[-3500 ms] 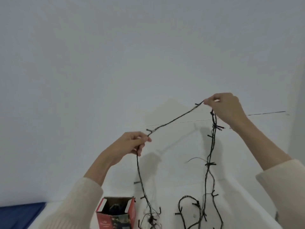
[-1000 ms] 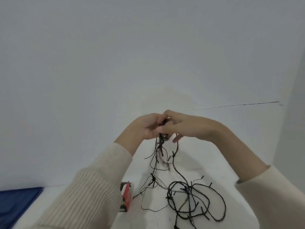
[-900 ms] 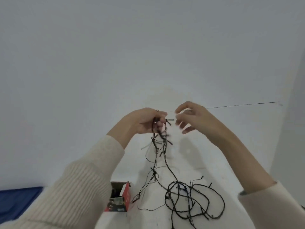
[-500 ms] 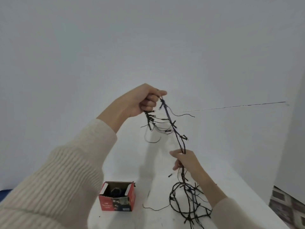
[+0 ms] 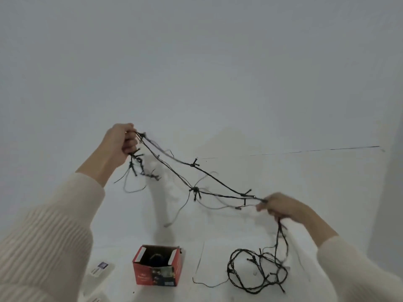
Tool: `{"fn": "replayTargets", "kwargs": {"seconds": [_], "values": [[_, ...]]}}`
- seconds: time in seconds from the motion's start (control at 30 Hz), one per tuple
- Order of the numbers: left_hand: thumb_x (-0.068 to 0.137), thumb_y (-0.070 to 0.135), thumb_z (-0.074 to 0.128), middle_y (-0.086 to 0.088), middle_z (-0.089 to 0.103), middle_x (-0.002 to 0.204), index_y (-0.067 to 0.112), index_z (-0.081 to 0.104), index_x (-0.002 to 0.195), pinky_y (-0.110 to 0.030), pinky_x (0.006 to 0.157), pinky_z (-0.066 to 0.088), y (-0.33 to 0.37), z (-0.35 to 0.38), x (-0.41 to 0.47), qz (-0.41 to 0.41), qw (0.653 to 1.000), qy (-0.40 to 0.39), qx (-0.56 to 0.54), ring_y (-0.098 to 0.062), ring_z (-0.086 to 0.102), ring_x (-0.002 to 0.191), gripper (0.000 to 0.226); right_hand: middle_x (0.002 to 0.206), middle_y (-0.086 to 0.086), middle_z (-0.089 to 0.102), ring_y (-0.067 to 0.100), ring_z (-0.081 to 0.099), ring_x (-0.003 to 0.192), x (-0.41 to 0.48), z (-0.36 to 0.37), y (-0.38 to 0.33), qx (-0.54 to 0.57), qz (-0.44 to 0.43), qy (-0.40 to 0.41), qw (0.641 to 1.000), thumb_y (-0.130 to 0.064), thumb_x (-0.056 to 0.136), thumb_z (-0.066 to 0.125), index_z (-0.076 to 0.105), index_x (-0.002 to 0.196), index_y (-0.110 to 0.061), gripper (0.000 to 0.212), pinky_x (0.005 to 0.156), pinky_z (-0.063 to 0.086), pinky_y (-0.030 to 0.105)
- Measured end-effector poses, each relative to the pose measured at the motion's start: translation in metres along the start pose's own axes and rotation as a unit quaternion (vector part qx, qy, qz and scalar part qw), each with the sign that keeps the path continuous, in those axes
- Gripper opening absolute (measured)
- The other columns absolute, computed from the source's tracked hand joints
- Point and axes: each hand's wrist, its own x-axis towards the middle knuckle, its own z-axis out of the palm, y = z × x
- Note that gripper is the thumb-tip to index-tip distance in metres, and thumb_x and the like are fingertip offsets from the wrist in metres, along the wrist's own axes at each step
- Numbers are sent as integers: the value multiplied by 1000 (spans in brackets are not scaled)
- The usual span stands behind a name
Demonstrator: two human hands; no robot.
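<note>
Wall (image 5: 196, 62) pale and bare behind; white table (image 5: 130, 236) runs along its foot. String of lights (image 5: 193, 165), dark wire with small bulbs, is the work piece: one stretch hangs in the air between the two hands, sagging and doubled on itself, with a knot of several bulbs bunched near the middle and thin loose loops dangling below. The rest drops from the right hand and lies coiled on the table at right. Red cardboard box (image 5: 157, 268) stands open-topped on the table, left of the coil and well apart from it; something dark sits inside, not identifiable. Left hand (image 5: 118, 147) is raised high, fingers curled tight round a gathered bunch of wire, short ends hanging under the fist. Right hand (image 5: 281, 207) is lower and further out, pinching the wire where the taut stretch ends. Small white packet (image 5: 99, 268) lies left of the box. Judged step: drawing out a length and untangling it. Next move likely calls for slackening the span, working the middle knot apart, then feeding fresh wire up from the coil without snagging bulbs
</note>
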Motion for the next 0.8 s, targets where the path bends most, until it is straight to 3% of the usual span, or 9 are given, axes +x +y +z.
{"fn": "replayTargets", "kwargs": {"seconds": [0.1,0.23,0.33,0.47,0.53,0.6,0.67,0.7,0.8], "values": [[91,2,35,10,26,32,19,38,68,-9,31,8,-15,-1,-4,-30,990,-10,135,-2,16,24,29,70,6,48,12,36,53,-14,-52,-70,130,-110,73,983,-1,84,62,67,83,-7,8,50,33,23],[93,8,41,8,25,41,17,39,68,-10,32,11,-47,16,-12,-94,950,-85,285,-4,16,29,26,82,6,57,13,40,60,-45,-108,-176,120,-267,181,939,9,83,51,66,84,-12,25,54,35,21],[92,10,43,4,27,50,16,40,75,-13,35,18,-77,29,-17,-151,898,-158,381,-6,20,33,18,78,2,60,13,48,70,-60,-123,-226,17,-307,216,927,5,79,50,68,71,-18,30,56,36,20],[90,9,46,-3,41,61,10,45,90,-21,46,34,-102,44,-35,-214,834,-271,430,-12,38,46,2,74,-3,63,12,49,74,-71,-134,-259,30,-341,265,902,2,78,52,69,67,-21,30,56,36,19],[85,10,49,-10,55,86,7,48,111,-26,65,42,-99,53,-38,-186,796,-302,490,-20,53,73,26,72,-5,61,11,48,71,-77,-138,-270,42,-355,283,890,3,78,51,69,69,-20,31,55,36,18],[73,12,53,-12,56,107,6,44,131,-26,76,40,-86,67,-35,-98,836,-292,454,-27,54,92,59,72,-3,61,9,49,71,-86,-139,-280,16,-366,281,887,3,79,49,71,72,-18,31,55,36,18],[80,8,52,-8,59,104,6,47,131,-28,78,44,-54,93,-37,-17,947,-218,237,-25,54,92,51,71,-1,60,6,48,64,-94,-131,-286,-75,-359,226,902,3,79,51,72,81,-13,26,54,36,17],[88,10,47,-7,61,104,9,52,125,-31,81,46,-34,108,-40,19,972,-198,126,-23,55,98,38,70,-1,60,2,48,57,-95,-125,-288,-109,-354,203,906,3,79,53,72,84,-12,25,53,35,16],[96,35,42,-1,65,95,19,57,111,-33,80,48,20,146,-55,103,969,-222,32,-16,61,92,27,64,-2,58,-1,44,43,-94,-111,-290,-137,-356,183,906,4,77,55,72,86,-10,23,50,34,16]]}}
